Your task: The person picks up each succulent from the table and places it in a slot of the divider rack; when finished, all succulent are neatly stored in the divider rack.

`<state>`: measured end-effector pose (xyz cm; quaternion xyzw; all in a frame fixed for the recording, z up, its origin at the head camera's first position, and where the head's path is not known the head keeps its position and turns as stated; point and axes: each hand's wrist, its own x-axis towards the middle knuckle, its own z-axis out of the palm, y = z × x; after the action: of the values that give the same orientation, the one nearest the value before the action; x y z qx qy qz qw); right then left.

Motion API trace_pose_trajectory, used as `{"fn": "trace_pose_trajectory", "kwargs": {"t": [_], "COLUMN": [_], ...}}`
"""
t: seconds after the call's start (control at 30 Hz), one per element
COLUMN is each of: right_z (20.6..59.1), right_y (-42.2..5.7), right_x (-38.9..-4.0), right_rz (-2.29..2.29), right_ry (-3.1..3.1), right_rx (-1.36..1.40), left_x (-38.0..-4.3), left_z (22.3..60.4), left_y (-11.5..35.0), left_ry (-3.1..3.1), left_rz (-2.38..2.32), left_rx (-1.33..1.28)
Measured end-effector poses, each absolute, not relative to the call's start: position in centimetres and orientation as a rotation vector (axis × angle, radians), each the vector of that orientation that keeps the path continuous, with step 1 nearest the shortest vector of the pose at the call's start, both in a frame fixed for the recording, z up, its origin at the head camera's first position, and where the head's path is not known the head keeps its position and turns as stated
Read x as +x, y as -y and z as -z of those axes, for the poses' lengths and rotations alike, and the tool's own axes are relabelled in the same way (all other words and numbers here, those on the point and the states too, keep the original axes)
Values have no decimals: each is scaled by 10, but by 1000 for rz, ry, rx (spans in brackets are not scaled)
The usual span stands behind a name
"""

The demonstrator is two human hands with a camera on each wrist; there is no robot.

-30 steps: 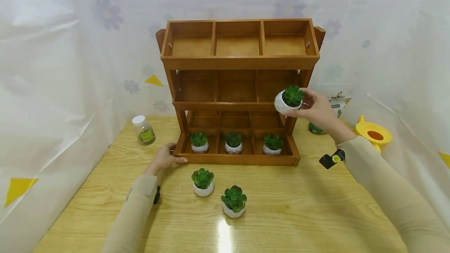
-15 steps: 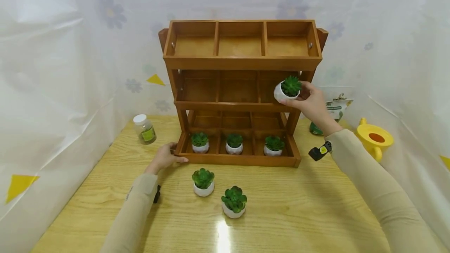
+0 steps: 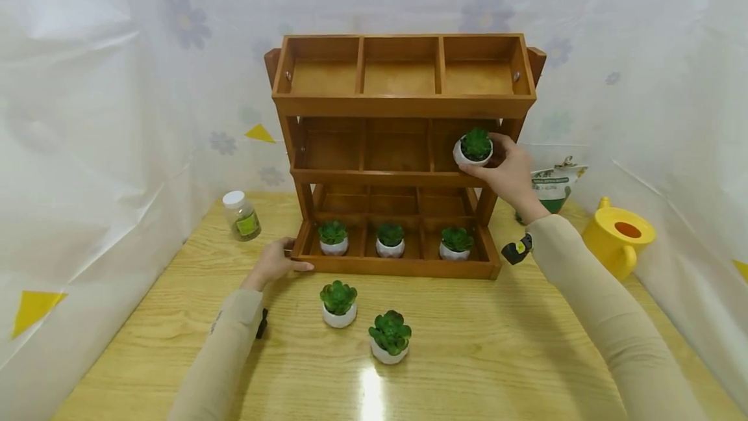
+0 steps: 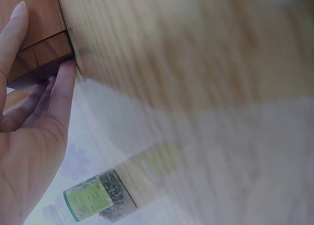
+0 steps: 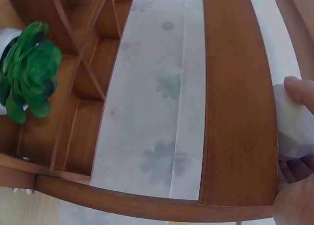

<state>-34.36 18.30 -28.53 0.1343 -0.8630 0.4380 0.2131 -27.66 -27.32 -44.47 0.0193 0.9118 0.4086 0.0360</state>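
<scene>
A wooden three-tier plant shelf [image 3: 403, 106] stands at the back of the table, each tier split into three compartments. My right hand [image 3: 511, 171] grips the white pot of a small green succulent [image 3: 476, 144] at the right compartment of the middle tier; in the right wrist view the pot [image 5: 293, 124] is beside the tier's front board. With my left hand [image 3: 274, 264] I hold the shelf's lower left corner, thumb along the front board [image 4: 41, 16] and fingers around the side. Potted succulents sit in the bottom tier's left [image 3: 334, 237], middle [image 3: 390, 240] and right [image 3: 456, 243] compartments.
Two more potted succulents, one at left [image 3: 338, 303] and one nearer [image 3: 389, 336], stand on the table before the shelf. A white-lidded jar [image 3: 242, 216] is left of the shelf. To the right are a white and green bag [image 3: 554, 186] and a yellow watering can [image 3: 613, 239].
My right hand has carried the succulent slightly left, up against the middle tier's right compartment, and its pot has turned more upright. My left hand stays on the shelf corner.
</scene>
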Motion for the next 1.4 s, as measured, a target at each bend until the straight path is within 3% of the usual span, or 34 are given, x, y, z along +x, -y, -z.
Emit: {"fn": "trace_pose_trajectory", "kwargs": {"t": [1.4], "right_z": [291], "right_y": [-166], "right_x": [-344], "right_rz": [-917], "right_ry": [2416], "right_rx": [266], "left_x": [-278], "left_z": [449], "left_y": [273], "left_ry": [-2792], "left_rz": [-1278], "left_rx": [64]}}
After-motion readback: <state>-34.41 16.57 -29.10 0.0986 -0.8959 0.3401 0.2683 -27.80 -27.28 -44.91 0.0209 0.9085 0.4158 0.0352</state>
